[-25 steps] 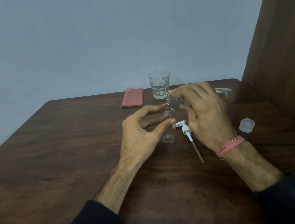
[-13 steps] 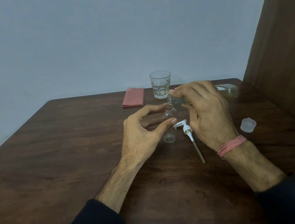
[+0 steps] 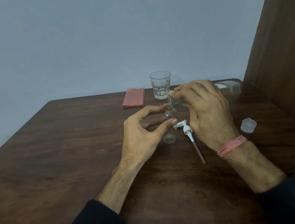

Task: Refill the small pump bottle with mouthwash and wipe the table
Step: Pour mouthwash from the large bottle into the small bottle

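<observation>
The right hand (image 3: 209,110) covers most of the mouthwash bottle (image 3: 228,89), so only its base at 2 o'clock and its clear neck show; whether liquid is running from it is hard to make out. That hand grips the bottle on its side, with the mouth tipped over the pump bottle (image 3: 168,127). The pump bottle stands upright at the middle of the surface (image 3: 55,162), and the left hand (image 3: 142,135) holds it between curled forefinger and thumb. It is clear, and its fill level cannot be told. Yellowish liquid sits in the mouthwash bottle's visible end. Just beside the pump bottle, toward 3 o'clock, lies the white pump (image 3: 188,132), its tube pointing toward 5 o'clock. A glass (image 3: 161,85) at 12 o'clock holds a little pale liquid. A folded red cloth (image 3: 134,99) lies at 11 o'clock, and a clear cap (image 3: 248,125) at 3 o'clock.
</observation>
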Tool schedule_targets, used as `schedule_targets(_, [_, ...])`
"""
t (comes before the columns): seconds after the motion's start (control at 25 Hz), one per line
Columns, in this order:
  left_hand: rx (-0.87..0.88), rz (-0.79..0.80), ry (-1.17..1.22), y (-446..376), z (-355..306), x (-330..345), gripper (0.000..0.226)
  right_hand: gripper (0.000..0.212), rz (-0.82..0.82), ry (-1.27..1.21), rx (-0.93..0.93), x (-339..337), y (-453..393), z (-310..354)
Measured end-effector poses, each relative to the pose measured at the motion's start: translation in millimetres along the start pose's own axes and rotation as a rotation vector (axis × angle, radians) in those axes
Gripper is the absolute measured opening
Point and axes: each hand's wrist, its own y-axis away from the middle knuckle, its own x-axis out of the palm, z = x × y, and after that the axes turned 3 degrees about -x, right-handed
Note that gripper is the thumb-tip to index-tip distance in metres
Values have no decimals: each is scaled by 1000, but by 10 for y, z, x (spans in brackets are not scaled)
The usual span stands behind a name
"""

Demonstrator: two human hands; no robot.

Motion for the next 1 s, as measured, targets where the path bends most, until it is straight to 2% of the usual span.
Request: schedule_targets(1.0, [-16,-6,28,10,-62,17,41,63,-5,30,-27,-15,-13,6])
